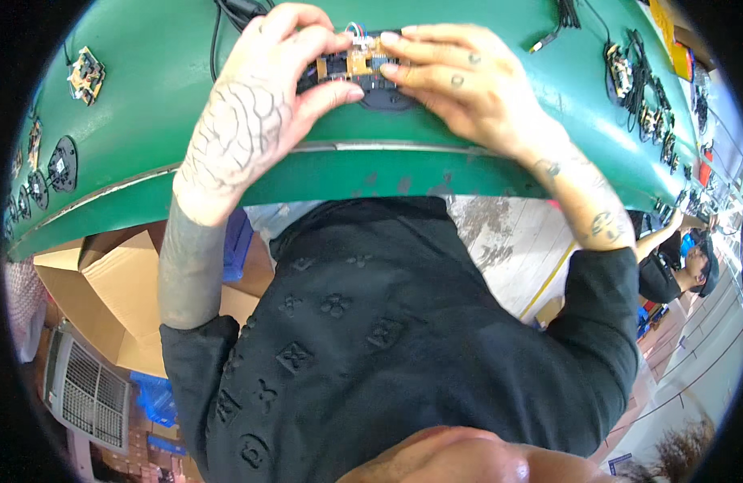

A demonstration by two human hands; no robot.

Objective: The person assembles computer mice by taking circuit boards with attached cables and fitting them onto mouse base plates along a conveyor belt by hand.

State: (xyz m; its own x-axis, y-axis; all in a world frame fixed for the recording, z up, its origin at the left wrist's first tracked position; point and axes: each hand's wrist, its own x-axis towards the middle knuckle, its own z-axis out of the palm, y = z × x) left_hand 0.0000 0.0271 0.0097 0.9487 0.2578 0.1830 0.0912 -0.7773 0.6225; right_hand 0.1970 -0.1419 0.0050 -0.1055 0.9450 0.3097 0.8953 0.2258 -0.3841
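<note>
A small tan circuit board with black parts sits on a round black piece near the front edge of the green workbench. My left hand pinches the board's left end between thumb and fingers. My right hand presses on its right end with the fingertips flat on top. Short coloured wires rise from the board's far side. My palms hide most of what lies below the board.
More circuit boards and round black discs lie along the bench's left; black cables and boards line its right. An open cardboard box and a white crate stand below left. Another person works at the right.
</note>
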